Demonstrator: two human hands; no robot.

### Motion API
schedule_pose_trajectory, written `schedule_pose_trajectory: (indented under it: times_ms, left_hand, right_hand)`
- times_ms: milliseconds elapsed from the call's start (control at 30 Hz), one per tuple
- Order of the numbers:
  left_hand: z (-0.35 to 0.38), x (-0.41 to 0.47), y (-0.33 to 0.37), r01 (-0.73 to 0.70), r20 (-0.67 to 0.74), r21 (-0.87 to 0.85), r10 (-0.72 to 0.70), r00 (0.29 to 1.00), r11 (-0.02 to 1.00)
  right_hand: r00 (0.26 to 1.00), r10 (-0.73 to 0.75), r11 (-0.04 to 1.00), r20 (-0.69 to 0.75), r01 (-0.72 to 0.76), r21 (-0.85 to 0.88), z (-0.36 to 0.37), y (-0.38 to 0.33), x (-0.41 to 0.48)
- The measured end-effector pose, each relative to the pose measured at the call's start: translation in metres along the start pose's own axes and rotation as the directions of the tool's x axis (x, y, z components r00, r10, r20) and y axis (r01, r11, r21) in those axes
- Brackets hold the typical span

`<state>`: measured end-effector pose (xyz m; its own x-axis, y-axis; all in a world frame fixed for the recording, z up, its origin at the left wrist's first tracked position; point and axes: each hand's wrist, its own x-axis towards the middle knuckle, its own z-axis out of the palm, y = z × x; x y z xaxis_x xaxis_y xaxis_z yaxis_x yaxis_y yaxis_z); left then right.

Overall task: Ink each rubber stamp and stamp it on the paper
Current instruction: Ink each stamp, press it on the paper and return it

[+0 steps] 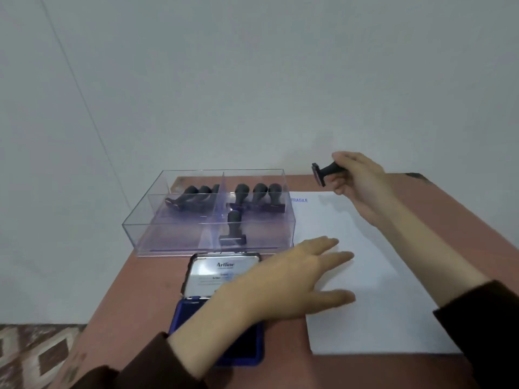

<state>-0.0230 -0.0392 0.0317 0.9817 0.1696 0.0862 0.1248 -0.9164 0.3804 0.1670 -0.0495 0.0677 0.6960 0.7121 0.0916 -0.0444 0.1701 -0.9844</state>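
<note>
Above the paper's [365, 248] far edge, the right hand [358, 178] grasps 1 probably light, rigid stamp [323, 174] by its handle [332, 167], while the left hand [295, 276] rests flat, fingers released.

A reddish-brown table [132, 290] is standing against a pale grey wall [252, 80], its far right corner showing a dark worn patch [418, 175]. A clear plastic box [168, 240] is sitting on the table's far left part, a divider [216, 209] splitting it into 2 compartments. A thin line [84, 99] is running slantwise down the wall. A diamond-patterned floor covering [33, 349] is showing at lower left.
</note>
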Motion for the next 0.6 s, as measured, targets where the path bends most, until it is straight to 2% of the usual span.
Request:
schedule_pose_trajectory:
  times_ms: [67, 133, 267, 433, 600]
  left_hand:
    - [0.005, 0.002, -0.004, 0.012, 0.041, 0.029, -0.014, 0.999, 0.999]
    - [0.008, 0.002, -0.006, 0.003, 0.069, 0.074, -0.008, 0.998, 0.997]
    - [0.01, 0.0, -0.009, 0.0, 0.091, 0.086, -0.007, 0.996, 0.996]
    - [0.009, 0.002, -0.012, -0.003, 0.093, 0.092, -0.006, 0.996, 0.996]
    - [0.01, 0.003, -0.013, 0.007, 0.104, 0.086, -0.016, 0.994, 0.996]
  right_hand:
    - [0.998, -0.067, 0.989, -0.013, 0.064, -0.136, 0.003, 0.012, 0.012]
    - [0.987, -0.162, 0.93, 0.015, 0.158, -0.331, 0.007, 0.022, 0.021]
    - [0.94, -0.296, 0.686, 0.172, 0.334, -0.646, 0.012, 0.033, 0.032]
    - [0.9, -0.311, 0.556, 0.306, 0.433, -0.709, 0.014, 0.042, 0.037]
    - [0.876, -0.318, 0.5, 0.362, 0.48, -0.721, 0.015, 0.048, 0.039]
